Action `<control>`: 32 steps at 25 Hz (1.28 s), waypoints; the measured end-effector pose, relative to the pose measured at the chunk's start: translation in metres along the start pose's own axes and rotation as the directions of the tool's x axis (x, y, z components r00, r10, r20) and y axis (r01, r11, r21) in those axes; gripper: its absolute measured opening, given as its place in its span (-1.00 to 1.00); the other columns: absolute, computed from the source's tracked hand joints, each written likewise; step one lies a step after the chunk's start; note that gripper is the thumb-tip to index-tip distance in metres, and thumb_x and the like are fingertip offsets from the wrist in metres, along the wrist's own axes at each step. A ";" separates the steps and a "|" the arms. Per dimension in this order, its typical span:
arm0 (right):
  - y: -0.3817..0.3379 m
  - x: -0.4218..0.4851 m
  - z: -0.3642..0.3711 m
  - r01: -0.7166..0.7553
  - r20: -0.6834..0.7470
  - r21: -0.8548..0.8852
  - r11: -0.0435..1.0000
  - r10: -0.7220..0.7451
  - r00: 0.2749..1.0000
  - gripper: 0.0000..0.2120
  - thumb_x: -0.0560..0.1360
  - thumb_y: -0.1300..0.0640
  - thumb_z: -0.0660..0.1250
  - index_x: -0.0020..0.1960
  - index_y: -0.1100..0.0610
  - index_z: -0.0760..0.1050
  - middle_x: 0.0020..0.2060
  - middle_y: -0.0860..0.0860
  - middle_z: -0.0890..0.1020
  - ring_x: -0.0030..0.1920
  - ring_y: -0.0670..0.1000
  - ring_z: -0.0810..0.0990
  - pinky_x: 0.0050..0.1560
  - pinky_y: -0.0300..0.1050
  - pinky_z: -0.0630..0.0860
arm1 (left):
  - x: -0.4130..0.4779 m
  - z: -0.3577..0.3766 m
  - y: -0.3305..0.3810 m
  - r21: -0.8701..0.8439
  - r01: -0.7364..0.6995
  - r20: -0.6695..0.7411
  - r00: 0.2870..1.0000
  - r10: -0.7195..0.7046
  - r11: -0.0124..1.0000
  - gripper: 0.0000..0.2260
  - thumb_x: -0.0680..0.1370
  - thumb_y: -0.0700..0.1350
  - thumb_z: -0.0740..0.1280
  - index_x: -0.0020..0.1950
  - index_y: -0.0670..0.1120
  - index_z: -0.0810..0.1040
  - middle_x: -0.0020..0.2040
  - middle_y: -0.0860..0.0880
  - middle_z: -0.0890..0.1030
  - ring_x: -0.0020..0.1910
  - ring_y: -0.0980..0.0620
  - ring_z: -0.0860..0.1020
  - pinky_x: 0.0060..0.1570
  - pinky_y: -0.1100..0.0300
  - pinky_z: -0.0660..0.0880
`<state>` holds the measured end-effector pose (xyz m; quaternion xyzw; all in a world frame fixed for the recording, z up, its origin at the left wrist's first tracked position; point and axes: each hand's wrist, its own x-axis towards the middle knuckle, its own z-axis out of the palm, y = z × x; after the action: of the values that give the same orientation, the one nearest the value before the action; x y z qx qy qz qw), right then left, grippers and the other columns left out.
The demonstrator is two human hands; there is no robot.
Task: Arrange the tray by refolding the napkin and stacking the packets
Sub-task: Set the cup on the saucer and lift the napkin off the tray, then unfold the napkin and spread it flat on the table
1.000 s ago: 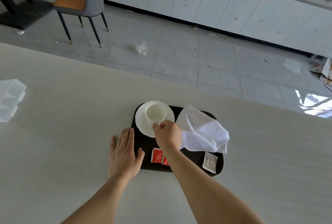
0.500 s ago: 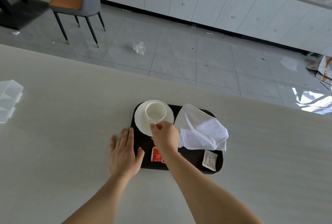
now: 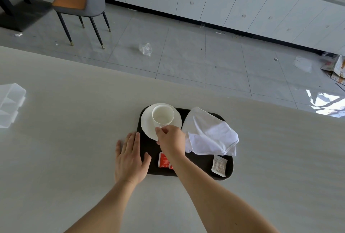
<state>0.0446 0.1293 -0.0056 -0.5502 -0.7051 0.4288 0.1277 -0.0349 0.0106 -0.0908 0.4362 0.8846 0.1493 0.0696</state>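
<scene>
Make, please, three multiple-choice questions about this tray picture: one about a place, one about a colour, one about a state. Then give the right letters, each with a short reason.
1. Where does the cup stand?
A. On a packet
B. On the saucer
C. On the bare table

2. What colour is the tray?
A. White
B. Red
C. Black

3. How does the napkin lie?
A. Crumpled and loose
B. Folded in a neat square
C. Rolled inside the cup

Answers:
1 B: the cup sits in the middle of the saucer.
2 C: the tray's bare floor is black.
3 A: the napkin shows loose, uneven folds and no square shape.
</scene>
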 end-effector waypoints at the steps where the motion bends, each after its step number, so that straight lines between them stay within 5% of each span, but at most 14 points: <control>1: 0.000 0.000 -0.001 -0.005 0.003 0.008 1.000 0.005 1.000 -0.66 0.56 -0.01 0.32 -0.22 0.23 0.61 -0.35 0.12 0.68 -0.26 0.10 0.68 -0.16 0.13 0.64 | 0.000 0.000 -0.001 0.000 -0.002 -0.005 1.000 0.002 1.000 -0.33 0.46 0.11 0.06 0.52 -0.17 0.22 0.49 -0.13 0.35 0.51 -0.02 0.22 0.52 -0.10 0.02; 7: 0.013 -0.016 -0.032 0.047 -0.011 0.060 0.997 -0.047 0.999 -0.80 0.51 0.00 0.34 -0.16 0.12 0.59 -0.28 0.01 0.68 -0.22 0.04 0.68 -0.13 0.08 0.63 | -0.003 0.000 0.002 -0.062 -0.016 -0.014 1.000 0.015 0.998 -0.33 0.49 0.15 0.04 0.54 -0.13 0.14 0.52 -0.13 0.29 0.53 -0.01 0.17 0.53 -0.07 -0.03; 10: 0.032 -0.020 -0.072 0.151 -0.057 -0.019 0.988 -0.152 0.987 -0.88 0.50 0.05 0.36 -0.13 0.07 0.61 -0.25 -0.07 0.66 -0.20 -0.06 0.63 -0.16 -0.13 0.58 | -0.003 -0.010 0.002 -0.192 0.013 -0.039 0.999 -0.021 0.981 -0.34 0.49 0.16 0.13 0.53 -0.09 0.14 0.50 -0.11 0.29 0.49 -0.07 0.22 0.51 -0.06 0.06; 12: 0.049 -0.017 -0.104 0.180 -0.097 -0.094 0.979 -0.189 0.977 -0.90 0.51 0.08 0.37 -0.04 0.06 0.64 -0.16 -0.10 0.66 -0.16 -0.09 0.59 -0.18 -0.28 0.48 | -0.008 -0.021 0.010 -0.201 -0.013 -0.148 0.989 -0.017 0.979 -0.46 0.49 0.11 0.19 0.42 -0.09 0.32 0.33 -0.11 0.44 0.31 -0.15 0.41 0.32 -0.10 0.34; 15: 0.070 -0.006 -0.144 0.157 -0.140 -0.152 0.976 -0.179 0.974 -0.85 0.52 0.14 0.37 0.06 0.07 0.64 -0.04 -0.05 0.67 -0.07 -0.04 0.61 -0.12 -0.24 0.41 | -0.023 -0.032 0.050 -0.209 -0.209 -0.282 0.948 0.146 0.955 -0.70 0.53 0.05 0.19 0.15 -0.08 0.53 0.03 -0.02 0.54 -0.02 -0.08 0.55 -0.03 0.03 0.49; 20: 0.091 0.012 -0.175 0.158 -0.150 -0.265 0.951 -0.203 0.968 -0.81 0.49 0.10 0.39 0.10 0.02 0.60 -0.04 -0.08 0.62 -0.01 0.02 0.60 -0.17 -0.18 0.40 | -0.018 -0.037 0.138 -0.249 -0.279 -0.174 0.955 0.240 0.927 -0.70 0.48 -0.05 0.38 0.19 -0.04 0.49 0.02 0.00 0.54 -0.06 -0.03 0.55 -0.12 0.11 0.53; 24: 0.108 0.028 -0.189 0.230 -0.031 -0.571 0.788 -0.300 0.953 -0.46 0.48 -0.07 0.38 0.41 -0.03 0.33 0.29 -0.11 0.48 0.28 0.06 0.36 0.02 -0.05 0.51 | 0.013 -0.035 0.186 -0.062 -0.170 0.035 0.984 0.172 0.984 -0.45 0.51 0.12 0.31 0.44 -0.02 0.25 0.24 -0.09 0.44 0.10 -0.09 0.48 -0.11 0.08 0.54; 27: 0.113 0.043 -0.194 0.203 0.074 -0.613 0.764 -0.201 0.977 -0.30 0.45 -0.13 0.40 0.48 0.01 0.21 0.30 -0.07 0.52 0.31 0.12 0.33 0.16 -0.02 0.44 | 0.033 -0.030 0.207 0.083 -0.139 0.136 0.983 0.127 0.987 -0.34 0.50 0.20 0.31 0.46 -0.07 0.14 0.12 -0.12 0.53 0.05 -0.09 0.47 -0.18 0.09 0.47; 30: 0.120 0.055 -0.195 0.243 0.132 -0.632 0.736 -0.207 0.969 -0.46 0.45 -0.10 0.42 0.34 0.02 0.32 0.09 -0.03 0.62 0.22 0.13 0.38 0.10 -0.03 0.41 | 0.044 -0.022 0.219 0.164 -0.096 0.154 0.986 0.070 0.982 -0.41 0.48 0.15 0.36 0.36 -0.11 0.26 -0.05 -0.08 0.60 0.01 -0.07 0.46 -0.28 0.13 0.38; 32: 0.122 0.064 -0.196 0.276 0.137 -0.621 0.734 -0.246 0.960 -0.61 0.48 -0.05 0.40 0.26 0.00 0.43 0.06 -0.04 0.62 0.19 0.12 0.41 0.09 -0.06 0.39 | 0.048 -0.018 0.222 0.194 -0.077 0.144 0.988 0.049 0.978 -0.69 0.51 0.02 0.37 0.15 -0.09 0.41 -0.14 -0.04 0.61 -0.06 -0.04 0.47 -0.32 0.15 0.33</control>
<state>0.2310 0.2800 0.0024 -0.4464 -0.8808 0.1563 -0.0224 0.0978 0.1721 -0.0015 0.4780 0.8739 0.0316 0.0823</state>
